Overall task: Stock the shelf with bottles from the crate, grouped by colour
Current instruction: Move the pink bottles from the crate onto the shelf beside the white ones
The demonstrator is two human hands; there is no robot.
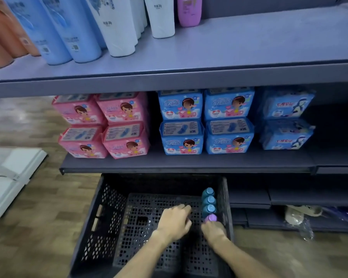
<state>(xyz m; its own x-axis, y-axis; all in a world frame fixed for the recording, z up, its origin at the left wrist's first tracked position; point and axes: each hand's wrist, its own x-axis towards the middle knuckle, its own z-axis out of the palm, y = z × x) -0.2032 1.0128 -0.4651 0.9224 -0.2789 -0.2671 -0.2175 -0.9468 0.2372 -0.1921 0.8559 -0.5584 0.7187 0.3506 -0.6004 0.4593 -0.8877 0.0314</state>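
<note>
- The black crate (pixel 109 213) on the floor holds three blue-capped bottles (pixel 209 200) and one purple-capped bottle (pixel 211 218), lined along its right wall.
- The right hand (pixel 214 230) grips the purple-capped bottle.
- The left hand (pixel 176 220) hovers inside the crate, fingers loosely bent, holding nothing.
- The top shelf (pixel 249 47) carries orange, blue, white and purple bottles.

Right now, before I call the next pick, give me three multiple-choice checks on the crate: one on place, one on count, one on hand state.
1. Where in the crate do the remaining bottles stand?
A. along the right wall
B. in the middle
C. along the left wall

2. How many teal-capped bottles show?
A. one
B. three
C. five

3. What does the right hand touch?
A. nothing
B. a white bottle
C. the purple-capped bottle

Answers: 1 A, they line the right wall. 2 B, three teal caps in a row. 3 C, its fingers meet the purple cap; the left hand holds nothing.
</note>
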